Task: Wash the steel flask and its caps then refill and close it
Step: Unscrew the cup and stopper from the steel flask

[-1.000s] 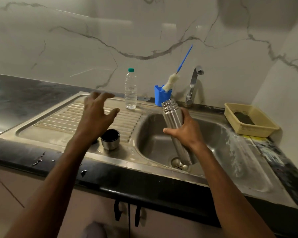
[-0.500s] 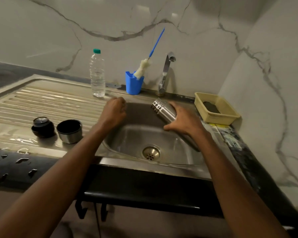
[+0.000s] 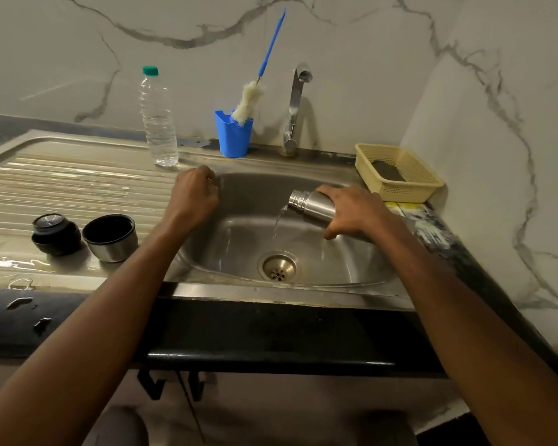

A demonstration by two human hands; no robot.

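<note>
Tipping the steel flask [image 3: 313, 208] w/ my right hand [image 3: 355, 214] wrapped round it, water trickling into the sink [image 3: 335, 272]; left hand [image 3: 195, 194] fisted, holding nothing, at the basin rim

Two bare forearms, no sleeves in view, left hand [image 3: 194, 197] and right hand [image 3: 355, 211] without rings, watches or gloves

A right hand [image 3: 356, 214] grips a steel flask [image 3: 311, 206], tipped mouth-left over the sink [image 3: 335, 268], and a thin stream of water [image 3: 279, 220] pours from it. The left hand [image 3: 195, 194] rests as a loose fist on the sink's left rim. Two caps, a black stopper [image 3: 56, 234] and a steel cup [image 3: 111, 238], stand side by side on the wet draining board [image 3: 78, 185]. Behind are a water bottle [image 3: 158, 119], a blue holder [image 3: 233, 133] with a brush [image 3: 250, 98], a tap [image 3: 295, 104] and a yellow basket [image 3: 400, 172].
</note>
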